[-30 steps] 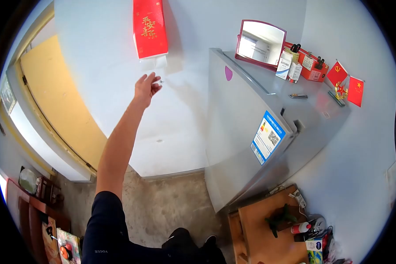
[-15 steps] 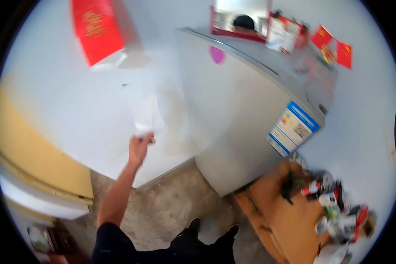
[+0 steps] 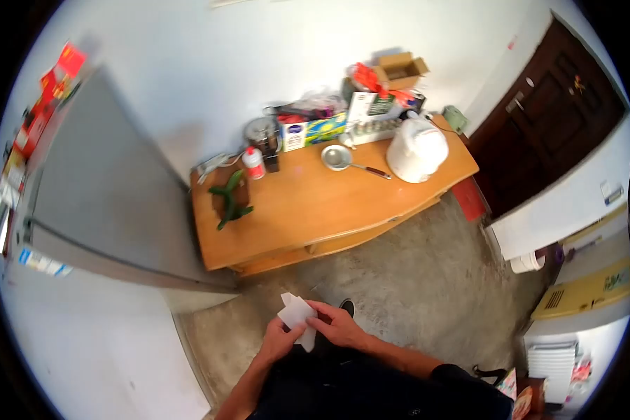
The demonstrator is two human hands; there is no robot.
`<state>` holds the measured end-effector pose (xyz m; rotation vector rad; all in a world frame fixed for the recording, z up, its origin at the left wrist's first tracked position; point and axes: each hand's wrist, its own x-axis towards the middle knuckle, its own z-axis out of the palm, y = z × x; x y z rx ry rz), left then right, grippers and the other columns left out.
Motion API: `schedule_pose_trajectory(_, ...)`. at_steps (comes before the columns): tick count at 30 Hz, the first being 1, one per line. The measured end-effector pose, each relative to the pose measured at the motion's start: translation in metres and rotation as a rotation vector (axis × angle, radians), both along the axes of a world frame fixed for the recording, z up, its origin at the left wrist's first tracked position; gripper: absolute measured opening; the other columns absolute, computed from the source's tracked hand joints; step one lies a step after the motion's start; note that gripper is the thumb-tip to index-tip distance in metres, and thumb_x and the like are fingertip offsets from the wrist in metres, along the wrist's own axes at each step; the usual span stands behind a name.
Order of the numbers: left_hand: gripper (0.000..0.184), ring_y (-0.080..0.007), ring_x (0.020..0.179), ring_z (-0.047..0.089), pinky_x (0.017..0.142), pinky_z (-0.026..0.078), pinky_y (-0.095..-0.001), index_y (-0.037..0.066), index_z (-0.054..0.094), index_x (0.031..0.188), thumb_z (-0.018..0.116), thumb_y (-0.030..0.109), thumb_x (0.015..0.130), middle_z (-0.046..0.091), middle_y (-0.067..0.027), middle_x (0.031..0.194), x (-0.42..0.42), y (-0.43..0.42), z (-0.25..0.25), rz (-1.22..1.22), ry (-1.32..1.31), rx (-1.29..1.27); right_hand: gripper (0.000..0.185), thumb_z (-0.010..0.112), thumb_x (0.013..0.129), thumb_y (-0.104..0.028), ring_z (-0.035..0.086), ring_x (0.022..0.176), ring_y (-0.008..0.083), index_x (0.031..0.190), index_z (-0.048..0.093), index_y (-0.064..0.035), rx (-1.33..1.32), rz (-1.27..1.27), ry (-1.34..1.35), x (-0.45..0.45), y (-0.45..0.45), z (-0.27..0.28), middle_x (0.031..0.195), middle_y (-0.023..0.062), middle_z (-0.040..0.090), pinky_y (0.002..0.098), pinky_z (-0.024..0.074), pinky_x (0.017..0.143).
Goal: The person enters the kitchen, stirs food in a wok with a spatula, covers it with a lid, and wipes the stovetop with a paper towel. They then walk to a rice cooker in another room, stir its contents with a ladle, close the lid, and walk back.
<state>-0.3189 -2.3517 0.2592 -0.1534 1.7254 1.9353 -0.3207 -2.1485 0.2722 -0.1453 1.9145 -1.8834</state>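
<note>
A folded white paper tissue [image 3: 295, 310] is held in front of my body, over the floor. My left hand [image 3: 278, 341] pinches its lower left part, with the thumb lying on top. From the other side my right hand [image 3: 337, 326] closes on its right edge, thumb and fingers near the left thumb. The two hands almost touch. Part of the tissue hangs below the thumbs, and the fingertips under it are hidden.
A wooden table [image 3: 287, 217] ahead bears a strainer [image 3: 337, 157], a white appliance [image 3: 418, 150], a red-and-white bottle [image 3: 253, 162], green cucumber-like vegetables [image 3: 229, 199] and boxes. A grey refrigerator [image 3: 112, 175] stands at left, a dark door [image 3: 549, 112] at right.
The view has swung right, from the white wall beside the refrigerator to the table. My left hand, earlier stretched out with the tissue, is now close to my body, and my right hand has joined it.
</note>
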Motion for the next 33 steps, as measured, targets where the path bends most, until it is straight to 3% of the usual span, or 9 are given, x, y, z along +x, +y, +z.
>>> schedule_pose_trajectory(6, 0.031, -0.0130, 0.099, 0.062, 0.087, 0.051, -0.0301, 0.000, 0.061, 0.121, 0.067, 0.013, 0.093, 0.066, -0.0063, 0.111, -0.049, 0.153, -0.011, -0.091, 0.119, -0.014, 0.019, 0.065, 0.094, -0.010, 0.064, 0.075, 0.0143, 0.109, 0.068, 0.0007, 0.082, -0.514, -0.051, -0.006, 0.126, -0.013, 0.102, 0.0104, 0.069, 0.0291, 0.0531, 0.071)
schedule_pose_trajectory(8, 0.030, -0.0129, 0.098, 0.062, 0.087, 0.051, -0.0297, 0.000, 0.061, 0.119, 0.067, 0.013, 0.094, 0.066, -0.0059, 0.111, -0.064, 0.194, -0.005, -0.130, 0.155, -0.049, 0.019, 0.065, 0.093, -0.010, 0.064, 0.076, 0.0149, 0.108, 0.069, 0.0000, 0.079, -0.546, 0.022, -0.013, 0.160, -0.011, 0.099, 0.0101, 0.069, 0.0292, 0.0529, 0.071)
schedule_pose_trajectory(10, 0.027, -0.0130, 0.097, 0.062, 0.085, 0.052, -0.0291, 0.001, 0.061, 0.117, 0.067, 0.012, 0.093, 0.066, -0.0059, 0.108, -0.073, 0.227, -0.002, -0.033, -0.132, 0.174, 0.018, 0.065, 0.093, -0.010, 0.065, 0.077, 0.0155, 0.108, 0.069, -0.0007, 0.074, -0.569, 0.094, -0.019, 0.186, -0.014, 0.097, 0.0098, 0.068, 0.0292, 0.0526, 0.070)
schedule_pose_trajectory(12, 0.027, -0.0133, 0.097, 0.063, 0.085, 0.052, -0.0290, 0.001, 0.061, 0.118, 0.067, 0.012, 0.094, 0.067, -0.0057, 0.106, -0.093, 0.256, 0.001, -0.054, -0.131, 0.151, 0.020, 0.068, 0.091, -0.011, 0.064, 0.077, 0.0162, 0.109, 0.068, -0.0023, 0.202, -0.549, 0.221, -0.036, 0.213, -0.017, 0.092, 0.0087, 0.067, 0.0289, 0.0525, 0.071)
schedule_pose_trajectory(19, 0.015, -0.0130, 0.088, 0.066, 0.078, 0.055, -0.0298, 0.005, 0.062, 0.108, 0.065, 0.008, 0.093, 0.069, -0.0065, 0.099, -0.174, 0.298, -0.028, -0.072, -0.080, 0.065, 0.030, 0.072, 0.090, -0.014, 0.062, 0.076, 0.0114, 0.117, 0.065, -0.0048, 0.220, -0.471, 0.121, -0.116, 0.279, -0.002, 0.093, 0.0060, 0.068, 0.0266, 0.0518, 0.068)
schedule_pose_trajectory(24, 0.008, -0.0196, 0.084, 0.070, 0.078, 0.057, -0.0310, 0.002, 0.067, 0.093, 0.060, -0.002, 0.090, 0.070, -0.0140, 0.098, -0.246, 0.316, -0.061, -0.002, -0.163, 0.197, 0.030, 0.072, 0.088, -0.015, 0.062, 0.068, 0.0146, 0.115, 0.063, -0.0045, 0.477, -0.643, 0.395, -0.215, 0.349, 0.014, 0.092, 0.0097, 0.066, 0.0281, 0.0516, 0.062)
schedule_pose_trajectory(29, 0.021, -0.0191, 0.092, 0.068, 0.084, 0.054, -0.0299, 0.000, 0.069, 0.110, 0.056, 0.002, 0.093, 0.069, -0.0132, 0.104, -0.307, 0.334, -0.049, 0.009, -0.148, 0.168, 0.032, 0.072, 0.086, -0.017, 0.066, 0.070, 0.0226, 0.114, 0.062, -0.0039, 0.750, -0.560, 0.564, -0.348, 0.420, 0.037, 0.102, 0.0140, 0.066, 0.0345, 0.0536, 0.064)
schedule_pose_trajectory(31, 0.026, -0.0188, 0.095, 0.067, 0.086, 0.053, -0.0290, 0.000, 0.068, 0.116, 0.055, 0.004, 0.093, 0.069, -0.0127, 0.107, -0.321, 0.337, -0.051, 0.010, -0.154, 0.153, 0.036, 0.072, 0.087, -0.026, 0.067, 0.077, 0.0272, 0.114, 0.063, -0.0035, 0.849, -0.504, 0.582, -0.402, 0.446, 0.026, 0.108, 0.0149, 0.066, 0.0377, 0.0546, 0.069)
schedule_pose_trajectory(33, 0.030, -0.0178, 0.101, 0.065, 0.090, 0.050, -0.0277, -0.001, 0.066, 0.122, 0.056, 0.008, 0.095, 0.068, -0.0120, 0.113, -0.341, 0.338, -0.045, 0.023, -0.232, 0.258, 0.041, 0.069, 0.088, -0.036, 0.068, 0.085, 0.0306, 0.112, 0.064, -0.0035, 1.060, -0.428, 0.842, -0.451, 0.473, 0.000, 0.109, 0.0146, 0.067, 0.0411, 0.0552, 0.074)
